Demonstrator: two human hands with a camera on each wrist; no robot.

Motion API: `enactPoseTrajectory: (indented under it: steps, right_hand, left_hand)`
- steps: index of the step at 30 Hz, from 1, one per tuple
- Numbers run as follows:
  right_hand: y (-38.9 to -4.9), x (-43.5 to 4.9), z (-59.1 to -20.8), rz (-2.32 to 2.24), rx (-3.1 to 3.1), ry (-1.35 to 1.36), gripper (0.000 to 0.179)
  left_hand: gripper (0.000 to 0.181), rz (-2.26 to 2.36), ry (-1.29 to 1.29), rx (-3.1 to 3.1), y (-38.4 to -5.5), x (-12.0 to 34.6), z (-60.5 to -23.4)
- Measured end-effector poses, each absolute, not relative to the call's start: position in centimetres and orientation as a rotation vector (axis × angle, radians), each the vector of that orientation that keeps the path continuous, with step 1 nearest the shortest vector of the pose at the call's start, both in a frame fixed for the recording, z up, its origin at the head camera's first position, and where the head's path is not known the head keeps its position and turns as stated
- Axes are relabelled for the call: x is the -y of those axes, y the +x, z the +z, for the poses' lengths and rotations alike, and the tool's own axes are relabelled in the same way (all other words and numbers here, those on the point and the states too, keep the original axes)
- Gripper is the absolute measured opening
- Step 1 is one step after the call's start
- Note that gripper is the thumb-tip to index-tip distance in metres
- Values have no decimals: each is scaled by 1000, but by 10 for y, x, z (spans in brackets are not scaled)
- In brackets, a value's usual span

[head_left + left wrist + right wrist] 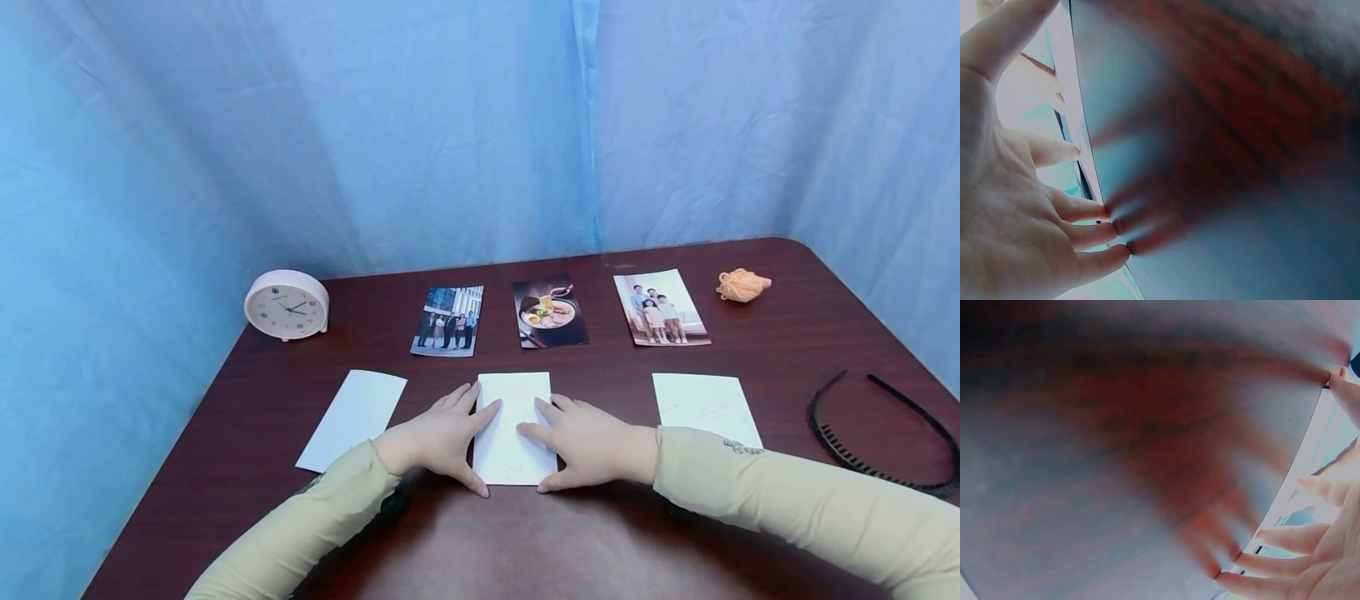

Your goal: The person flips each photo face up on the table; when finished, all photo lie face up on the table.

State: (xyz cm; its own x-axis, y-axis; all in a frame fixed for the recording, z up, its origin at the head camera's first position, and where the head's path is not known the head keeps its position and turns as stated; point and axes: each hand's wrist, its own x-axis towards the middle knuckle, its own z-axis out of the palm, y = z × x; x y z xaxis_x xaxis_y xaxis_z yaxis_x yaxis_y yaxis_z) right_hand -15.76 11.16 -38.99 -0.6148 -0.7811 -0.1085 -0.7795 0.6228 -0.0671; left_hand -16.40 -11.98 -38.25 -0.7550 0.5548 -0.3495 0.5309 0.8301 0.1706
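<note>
A white sheet of paper [514, 450] lies flat on the table in front of the person, faint marks near its lower edge. At its left side the left hand [442, 433] has its fingers spread, index fingertip on the sheet and thumb by the lower left corner. Mirroring it, the right hand [596, 440] touches the sheet's right side, thumb at the lower right corner. In the left wrist view the left hand's fingers [1082, 236] reach the tabletop along the pale paper edge. The right hand's fingers [1282, 565] do likewise in the right wrist view.
Another white sheet [352, 421] lies left, a third [708, 404] partly under the right forearm. Behind are a group photo [447, 322], a noodle-bowl photo [551, 312] and a family photo [662, 308]. A clock [287, 305], peach yarn [742, 285] and black headband [851, 458] stand around.
</note>
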Motion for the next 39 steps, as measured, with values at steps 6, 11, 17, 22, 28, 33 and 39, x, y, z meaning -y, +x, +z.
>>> enactPoseTrajectory:
  steps: [6,11,17,22,28,33,39]
  right_hand:
    - [-159,-110,-387,8,-2723,-1351,70]
    - [-161,-109,-385,17,-2702,-1347,69]
    - [-166,-112,-379,-41,-2655,-1376,64]
    - [-173,-117,-374,-151,-2589,-1444,52]
    - [-177,-121,-372,-301,-2527,-1456,40]
    - [-178,-122,-374,-397,-2504,-1484,31]
    - [-181,-123,-372,-577,-2507,-1669,20]
  left_hand:
    - [109,90,823,-2623,-165,120,-382]
    - [107,88,833,-2625,-166,120,-383]
    - [105,94,851,-2620,-166,121,-383]
    - [103,132,861,-2610,-165,124,-383]
    - [93,217,842,-2565,-168,128,-382]
    - [78,291,813,-2521,-171,132,-380]
    - [62,390,900,-2553,-176,136,-381]
